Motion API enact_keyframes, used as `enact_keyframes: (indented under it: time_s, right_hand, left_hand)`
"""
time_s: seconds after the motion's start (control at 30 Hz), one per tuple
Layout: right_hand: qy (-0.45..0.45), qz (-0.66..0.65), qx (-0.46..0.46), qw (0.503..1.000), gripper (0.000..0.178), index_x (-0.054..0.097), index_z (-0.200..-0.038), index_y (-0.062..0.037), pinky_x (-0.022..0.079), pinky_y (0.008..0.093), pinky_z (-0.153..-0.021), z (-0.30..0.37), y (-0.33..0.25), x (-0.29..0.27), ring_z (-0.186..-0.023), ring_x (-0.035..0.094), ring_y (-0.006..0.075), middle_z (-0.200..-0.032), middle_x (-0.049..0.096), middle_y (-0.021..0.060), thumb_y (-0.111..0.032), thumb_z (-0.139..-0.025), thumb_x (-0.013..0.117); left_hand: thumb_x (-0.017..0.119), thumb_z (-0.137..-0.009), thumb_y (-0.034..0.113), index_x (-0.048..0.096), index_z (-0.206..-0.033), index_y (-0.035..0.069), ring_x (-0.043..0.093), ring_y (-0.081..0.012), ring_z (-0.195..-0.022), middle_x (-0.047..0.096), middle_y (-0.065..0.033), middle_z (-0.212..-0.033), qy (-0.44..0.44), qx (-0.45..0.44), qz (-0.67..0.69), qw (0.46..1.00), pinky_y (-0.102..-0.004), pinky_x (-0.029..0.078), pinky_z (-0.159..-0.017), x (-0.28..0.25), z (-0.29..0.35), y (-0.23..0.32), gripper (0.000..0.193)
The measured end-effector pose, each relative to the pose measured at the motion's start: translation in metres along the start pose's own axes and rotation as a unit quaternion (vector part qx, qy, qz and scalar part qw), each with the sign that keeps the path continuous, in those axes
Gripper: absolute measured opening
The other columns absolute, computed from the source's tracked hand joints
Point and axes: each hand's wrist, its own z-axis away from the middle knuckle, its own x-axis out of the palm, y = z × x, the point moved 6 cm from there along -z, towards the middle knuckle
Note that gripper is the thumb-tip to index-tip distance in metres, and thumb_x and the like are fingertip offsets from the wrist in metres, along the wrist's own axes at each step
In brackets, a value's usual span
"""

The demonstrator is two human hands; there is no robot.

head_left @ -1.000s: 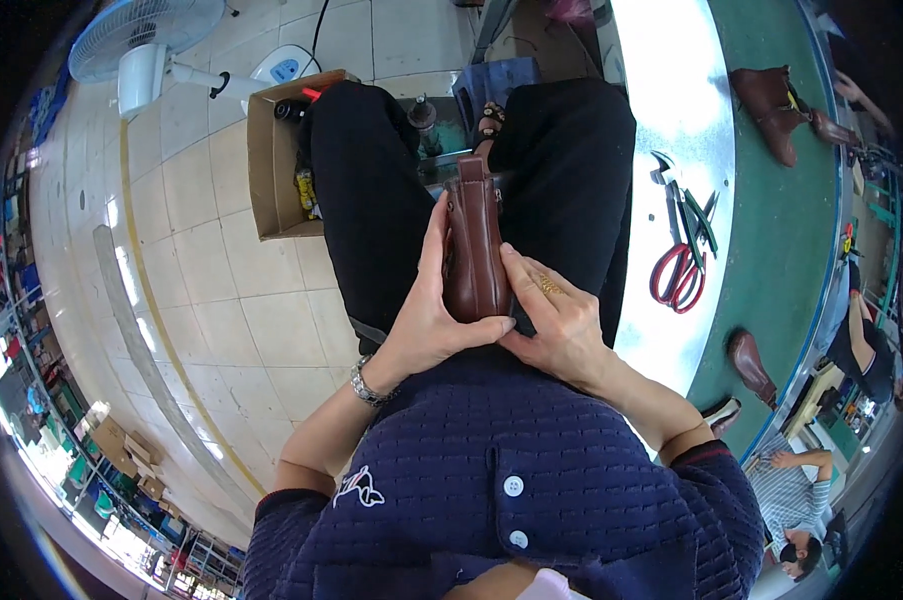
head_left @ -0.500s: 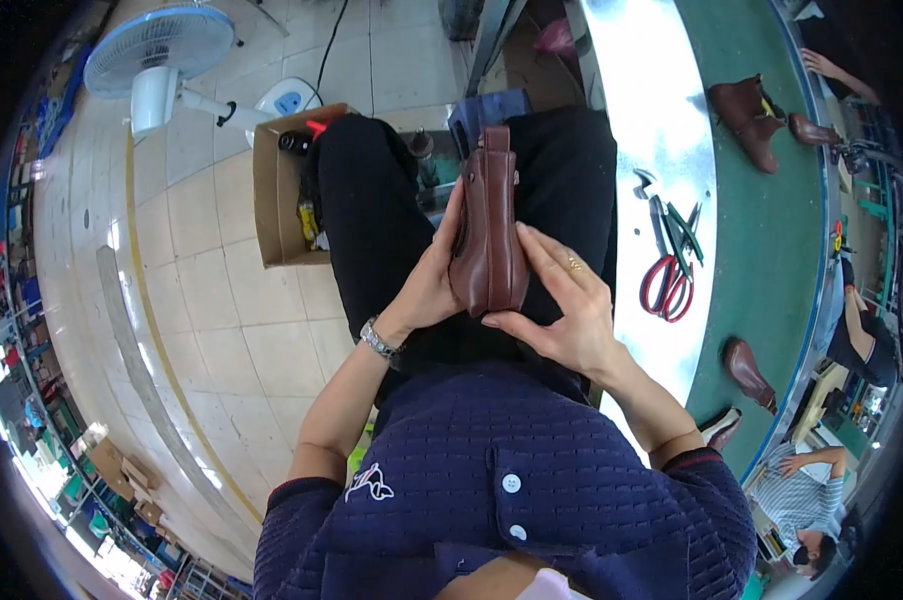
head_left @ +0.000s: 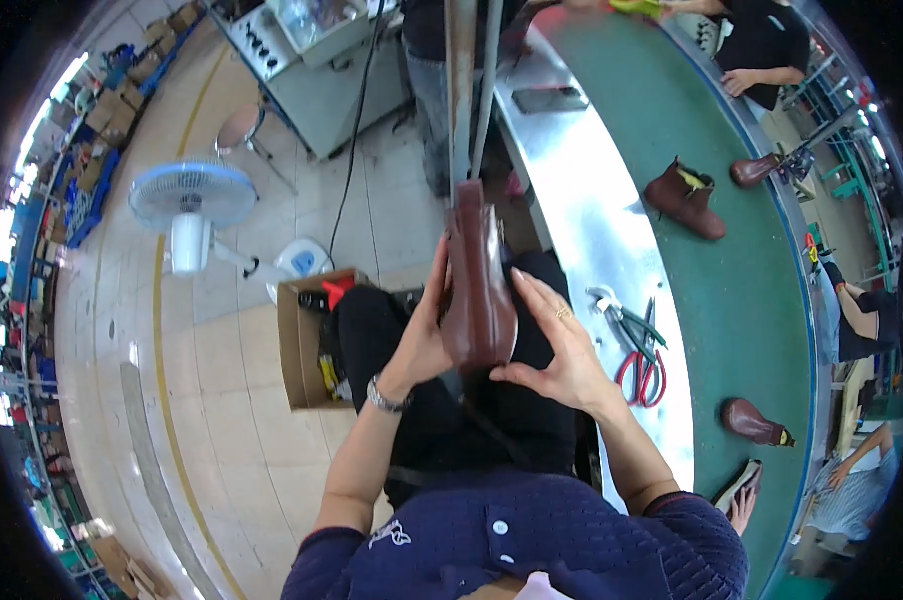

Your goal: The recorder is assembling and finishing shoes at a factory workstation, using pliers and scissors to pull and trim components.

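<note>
A brown leather ankle boot [head_left: 479, 300] is held over my lap, its rounded end toward me and its narrow end pointing away. My left hand [head_left: 421, 345] is wrapped against its left side, fingers partly hidden behind it. On the other side, my right hand [head_left: 563, 350] cups the boot, with fingers along its edge and the thumb by the rounded end. Pliers [head_left: 621, 315] with green handles and red-handled scissors [head_left: 643, 375] lie on the metal bench strip [head_left: 621, 205] to my right.
The green belt [head_left: 741, 330] beyond the strip carries another ankle boot [head_left: 685, 200] and several brown shoes. A person's hand [head_left: 741, 512] touches a shoe [head_left: 739, 485] at lower right. A cardboard box [head_left: 296, 365] of tools stands by my left leg, near a fan [head_left: 193, 205].
My view has tilted up, showing more of the far room. Both hands stay on the boot, which is turned slightly. Another person's hand has come onto the shoe at lower right.
</note>
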Motion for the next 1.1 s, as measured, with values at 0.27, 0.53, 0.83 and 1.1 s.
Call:
enact_keyframes:
  time_s: [0.27, 0.53, 0.83, 1.1]
  right_hand:
    - [0.002, -0.240, 0.121, 0.963, 0.113, 0.018, -0.154, -0.0078, 0.034, 0.0373, -0.110, 0.043, 0.051, -0.003, -0.133, 0.045, 0.0256, -0.146, 0.043, 0.0151, -0.015, -0.066, 0.088]
    - [0.335, -0.250, 0.230, 0.879, 0.095, 0.035, -0.147, -0.0042, 0.033, 0.0359, -0.110, 0.130, 0.105, -0.049, -0.129, 0.047, 0.0218, -0.141, 0.048, 0.0132, -0.010, -0.068, 0.086]
    - [0.559, 0.147, 0.427, 0.695, 0.092, 0.030, -0.148, -0.0019, 0.033, 0.0401, -0.109, 0.232, 0.217, -0.176, -0.132, 0.043, 0.0369, -0.139, 0.046, 0.0273, -0.036, -0.077, 0.078]
    - [0.360, 0.113, 0.343, 0.860, 0.062, 0.050, -0.137, -0.0058, 0.049, 0.0386, -0.090, 0.060, 0.255, -0.188, -0.101, 0.066, 0.0272, -0.110, 0.069, 0.0131, -0.028, -0.084, 0.072]
  left_hand:
    - [0.086, -0.073, 0.021, 0.038, -0.138, 0.003, 0.053, -0.0196, -0.117, 0.053, -0.0077, -0.128, -0.035, -0.114, 0.040, 0.992, -0.0348, 0.046, -0.098, 0.042, -0.003, 0.009, 0.083]
    - [0.072, -0.088, 0.024, 0.032, -0.149, 0.004, 0.053, -0.0191, -0.124, 0.053, -0.0141, -0.139, -0.235, -0.099, -0.158, 0.954, -0.0317, 0.041, -0.101, 0.062, -0.017, 0.011, 0.076]
    - [0.065, -0.093, 0.013, 0.040, -0.146, 0.005, 0.054, -0.0197, -0.121, 0.056, -0.0137, -0.134, -0.133, -0.228, -0.036, 0.964, -0.0337, 0.041, -0.104, 0.012, 0.036, -0.044, 0.058]
    - [0.062, -0.095, 0.012, 0.043, -0.144, 0.006, 0.056, -0.0177, -0.118, 0.057, -0.0113, -0.133, -0.097, -0.257, -0.014, 0.961, -0.0304, 0.043, -0.101, 0.025, 0.044, -0.054, 0.053]
